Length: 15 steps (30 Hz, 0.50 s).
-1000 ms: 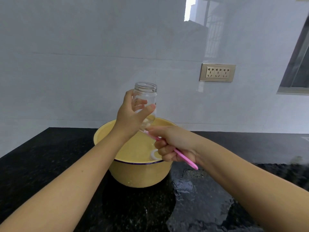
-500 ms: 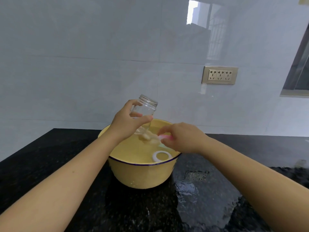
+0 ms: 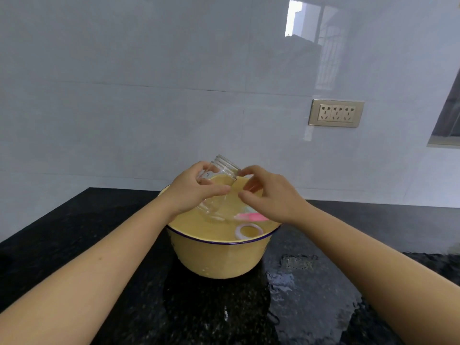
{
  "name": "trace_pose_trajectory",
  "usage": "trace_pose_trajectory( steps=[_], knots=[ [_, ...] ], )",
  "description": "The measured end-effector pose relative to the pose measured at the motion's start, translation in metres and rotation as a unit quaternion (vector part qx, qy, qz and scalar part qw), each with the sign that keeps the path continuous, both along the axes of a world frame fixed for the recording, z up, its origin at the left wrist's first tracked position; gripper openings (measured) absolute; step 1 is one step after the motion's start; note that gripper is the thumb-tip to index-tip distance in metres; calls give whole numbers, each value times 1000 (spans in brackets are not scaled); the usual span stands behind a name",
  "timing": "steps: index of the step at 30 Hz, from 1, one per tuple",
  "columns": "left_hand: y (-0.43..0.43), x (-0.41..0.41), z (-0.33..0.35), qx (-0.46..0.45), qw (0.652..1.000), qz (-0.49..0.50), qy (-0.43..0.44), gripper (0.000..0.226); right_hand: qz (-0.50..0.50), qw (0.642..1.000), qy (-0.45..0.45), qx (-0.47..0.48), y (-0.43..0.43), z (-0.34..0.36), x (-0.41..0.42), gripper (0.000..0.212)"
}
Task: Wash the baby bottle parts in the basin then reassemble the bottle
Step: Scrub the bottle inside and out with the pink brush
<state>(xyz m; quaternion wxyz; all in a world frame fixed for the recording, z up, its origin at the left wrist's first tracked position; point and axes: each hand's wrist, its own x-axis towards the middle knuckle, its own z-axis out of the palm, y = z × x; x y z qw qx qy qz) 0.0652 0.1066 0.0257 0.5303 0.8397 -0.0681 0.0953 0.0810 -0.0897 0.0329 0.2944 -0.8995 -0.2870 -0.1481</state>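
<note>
In the basin point(image 3: 219, 260) on the bench point(image 3: 74, 245), a white ring point(image 3: 249, 231) floats at the near rim, with the pink brush point(image 3: 251, 216) just behind it. The left grip point(image 3: 191, 192) wraps the glass bottle point(image 3: 224, 166) mid-body, long axis tilted, base down at 7 o'clock, mouth up at 1. The right grip point(image 3: 273, 195), spread and empty, lies at 3 o'clock, forefinger at the mouth.

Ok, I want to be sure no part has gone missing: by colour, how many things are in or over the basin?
Clear: 1, the glass bottle
Pink: 1, the brush
White: 1, the ring
Total: 3 that can be made out at the yellow basin
</note>
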Motion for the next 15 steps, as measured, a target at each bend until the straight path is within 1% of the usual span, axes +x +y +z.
trace_pose_trajectory(
  steps=[1,3,5,7,10,12,13,15],
  knots=[
    [1,-1,0,5,1000,-2,1,43,7,998,35,49,2,3,-1,38],
    [2,-2,2,22,1000,-9,0,41,16,989,95,113,7,7,-3,47],
    [1,-5,4,52,998,-23,-1,39,18,980,136,141,13,10,-5,61],
    [0,-7,6,83,996,-38,-2,41,20,972,173,157,19,10,-5,65],
    [0,-9,8,111,993,-46,-6,44,37,946,252,201,23,10,-7,53],
    [1,-10,8,112,993,-47,-10,47,46,925,294,235,24,7,-5,46],
    [2,-11,7,105,993,-45,-11,52,44,918,305,250,24,6,-4,44],
    [5,-13,5,74,997,-34,5,75,39,894,334,296,24,4,-2,42]
  ],
)
